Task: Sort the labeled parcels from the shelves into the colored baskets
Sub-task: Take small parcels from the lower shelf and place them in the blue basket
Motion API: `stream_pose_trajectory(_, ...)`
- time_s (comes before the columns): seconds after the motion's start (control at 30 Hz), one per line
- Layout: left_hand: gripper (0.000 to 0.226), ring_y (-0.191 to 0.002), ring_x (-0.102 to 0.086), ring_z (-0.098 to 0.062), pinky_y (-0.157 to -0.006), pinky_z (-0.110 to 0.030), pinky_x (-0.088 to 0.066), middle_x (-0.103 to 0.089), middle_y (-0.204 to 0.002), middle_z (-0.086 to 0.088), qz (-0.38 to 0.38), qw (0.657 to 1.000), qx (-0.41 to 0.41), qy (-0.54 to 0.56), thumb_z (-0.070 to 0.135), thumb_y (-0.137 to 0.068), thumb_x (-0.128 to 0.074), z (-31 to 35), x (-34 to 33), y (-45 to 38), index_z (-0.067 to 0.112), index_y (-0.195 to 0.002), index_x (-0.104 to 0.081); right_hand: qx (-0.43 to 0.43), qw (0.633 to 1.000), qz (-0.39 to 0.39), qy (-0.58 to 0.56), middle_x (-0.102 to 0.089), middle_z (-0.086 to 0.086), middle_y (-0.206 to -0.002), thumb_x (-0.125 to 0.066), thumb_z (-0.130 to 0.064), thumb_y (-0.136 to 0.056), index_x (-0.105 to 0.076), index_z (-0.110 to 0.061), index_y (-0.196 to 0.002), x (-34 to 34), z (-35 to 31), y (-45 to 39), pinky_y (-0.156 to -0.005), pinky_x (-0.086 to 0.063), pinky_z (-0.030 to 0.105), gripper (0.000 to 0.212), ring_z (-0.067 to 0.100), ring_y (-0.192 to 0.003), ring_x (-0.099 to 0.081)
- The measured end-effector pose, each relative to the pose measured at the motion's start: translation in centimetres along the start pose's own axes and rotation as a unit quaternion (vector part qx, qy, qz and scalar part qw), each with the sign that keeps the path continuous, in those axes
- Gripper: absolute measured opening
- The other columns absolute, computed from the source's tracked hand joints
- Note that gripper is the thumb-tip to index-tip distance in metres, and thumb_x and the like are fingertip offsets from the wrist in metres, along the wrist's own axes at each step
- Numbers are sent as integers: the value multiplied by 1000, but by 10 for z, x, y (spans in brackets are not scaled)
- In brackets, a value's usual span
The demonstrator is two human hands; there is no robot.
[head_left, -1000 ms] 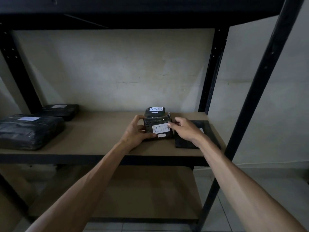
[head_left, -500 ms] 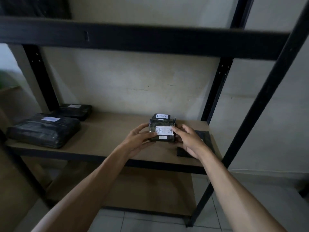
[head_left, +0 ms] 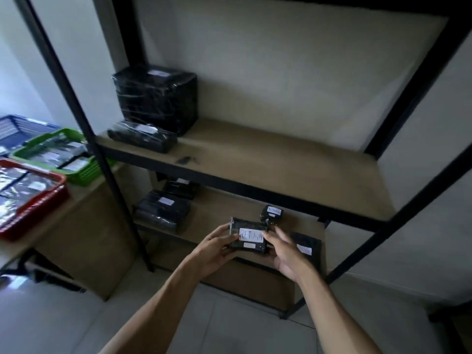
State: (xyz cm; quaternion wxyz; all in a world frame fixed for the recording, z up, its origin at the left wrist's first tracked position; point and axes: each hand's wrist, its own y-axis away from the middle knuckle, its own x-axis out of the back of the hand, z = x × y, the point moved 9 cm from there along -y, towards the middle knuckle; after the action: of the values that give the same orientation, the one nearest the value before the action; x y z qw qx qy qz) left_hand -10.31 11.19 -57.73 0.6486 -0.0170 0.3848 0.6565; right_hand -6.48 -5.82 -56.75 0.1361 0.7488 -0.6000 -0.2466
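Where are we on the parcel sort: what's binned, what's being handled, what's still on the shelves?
Done: the red basket and green basket already hold wrapped parcels.

In hand: left hand and right hand grip a small black parcel labelled RETURN.

Left: the large black wrapped box and flat parcel on the upper shelf, plus four more on the lower shelf. The blue basket looks mostly unfilled.

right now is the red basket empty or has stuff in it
Not empty. The red basket on the left already holds several shiny black wrapped parcels with white labels; how many, and what the labels say, cannot be told.
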Motion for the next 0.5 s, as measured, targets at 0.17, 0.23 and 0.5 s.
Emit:
stream_pose_trajectory(0.17,36,-118,-66,-27,-100,-38,-54,-67,-131,-14,17,999,-3,44,17,-96,-62,58,36,70,19,-132,-64,-34,998,-51,-25,-72,17,-120,-57,-13,-100,-59,-14,-124,-92,-28,34,-80,-61,41,24,34,-103,-70)
stream_pose_trajectory(0.23,36,-123,-63,-25,-107,-37,-49,-66,-132,-12,20,998,-11,57,26,-97,-60,87,59,90,17,-132,-64,-37,996,-68,-45,-71,19,-120,-57,-13,-100,-57,-12,-126,-134,-33,35,-90,-58,48,27,35,-101,-70)
stream_pose_trajectory(0.5,38,-128,-59,-24,-114,-40,-40,-65,-135,-10,0,994,-104,18,16,-99,-57,210,185,162,18,-136,-61,-20,986,-97,-137,-66,25,-127,-53,-17,-99,-59,-11,-127,-337,-42,14,-91,-56,60,29,41,-119,-63)
